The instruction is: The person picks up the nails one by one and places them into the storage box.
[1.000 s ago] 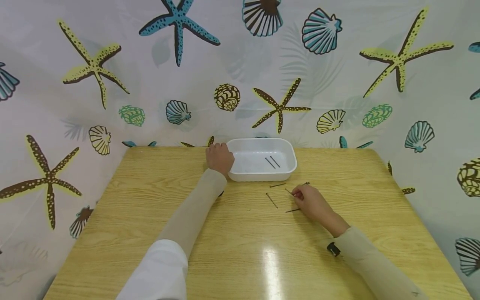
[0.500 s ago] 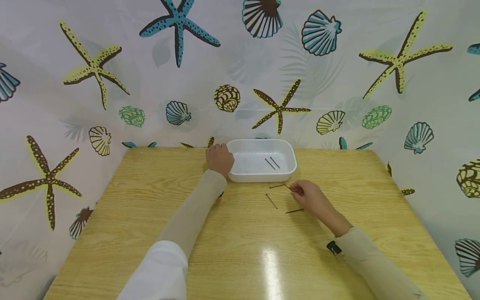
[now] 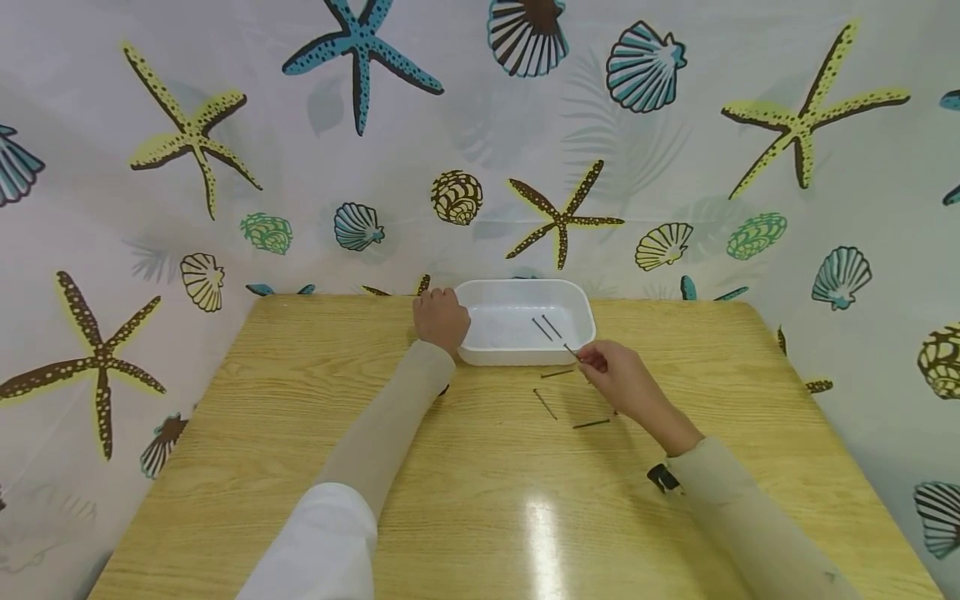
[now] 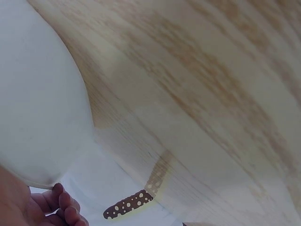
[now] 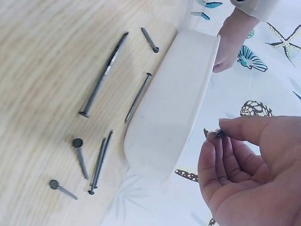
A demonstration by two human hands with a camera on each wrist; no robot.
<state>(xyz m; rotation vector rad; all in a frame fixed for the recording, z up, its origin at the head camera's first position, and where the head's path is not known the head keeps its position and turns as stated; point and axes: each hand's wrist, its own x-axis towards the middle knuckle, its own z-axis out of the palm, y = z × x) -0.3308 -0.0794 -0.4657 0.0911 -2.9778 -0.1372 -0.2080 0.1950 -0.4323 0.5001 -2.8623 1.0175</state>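
A white plastic tray [image 3: 517, 357] stands at the back of the wooden table, with two nails [image 3: 542, 329] lying inside it. My left hand [image 3: 441, 319] grips the tray's left end; in the left wrist view its curled fingertips [image 4: 70, 212] reach round the rim. Between thumb and fingers my right hand [image 3: 618, 379] pinches a nail [image 3: 571, 352], held tilted over the tray's front right rim. The right wrist view shows only the end of that nail [image 5: 219, 133].
Several loose nails lie on the table in front of the tray, among them a slanting nail [image 3: 545, 404] and a dark nail [image 3: 592, 424]. A curtain [image 3: 480, 125] printed with starfish and shells hangs behind the table [image 3: 322, 375] and along its sides.
My right hand has lifted the pinched nail from the table and carried it up and away from me to the tray's rim. My left hand stays on the tray.
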